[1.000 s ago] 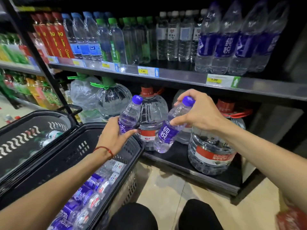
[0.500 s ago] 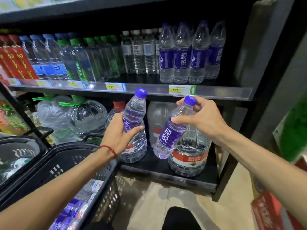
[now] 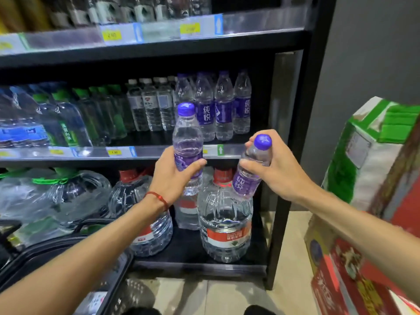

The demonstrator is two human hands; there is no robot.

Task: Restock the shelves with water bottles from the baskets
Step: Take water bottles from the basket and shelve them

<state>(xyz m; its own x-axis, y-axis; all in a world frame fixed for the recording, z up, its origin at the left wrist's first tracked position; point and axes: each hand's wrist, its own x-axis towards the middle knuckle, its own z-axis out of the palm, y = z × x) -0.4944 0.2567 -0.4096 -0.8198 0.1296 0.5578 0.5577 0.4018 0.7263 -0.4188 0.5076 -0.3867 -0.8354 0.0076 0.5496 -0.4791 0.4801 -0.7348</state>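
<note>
My left hand (image 3: 173, 178) grips a clear water bottle with a purple cap and label (image 3: 187, 135), held upright in front of the middle shelf edge (image 3: 159, 152). My right hand (image 3: 276, 169) holds a second purple-capped bottle (image 3: 246, 180) near its neck, tilted with its base toward the left. Both bottles hang just below a row of matching purple-label bottles (image 3: 223, 110) standing at the right end of that shelf. A black basket (image 3: 106, 276) sits at the lower left, its contents mostly out of view.
Large water jugs with red labels (image 3: 225, 228) and green-handled jugs (image 3: 68, 196) fill the bottom shelf. Other bottled waters (image 3: 150, 105) line the middle shelf to the left. A black upright post (image 3: 293, 155) bounds the shelves; stacked cartons (image 3: 363, 201) stand at right.
Both hands have lifted their bottles from in front of the bottom shelf up to the middle shelf's edge. The view has swung up and right, leaving the basket mostly out of frame.
</note>
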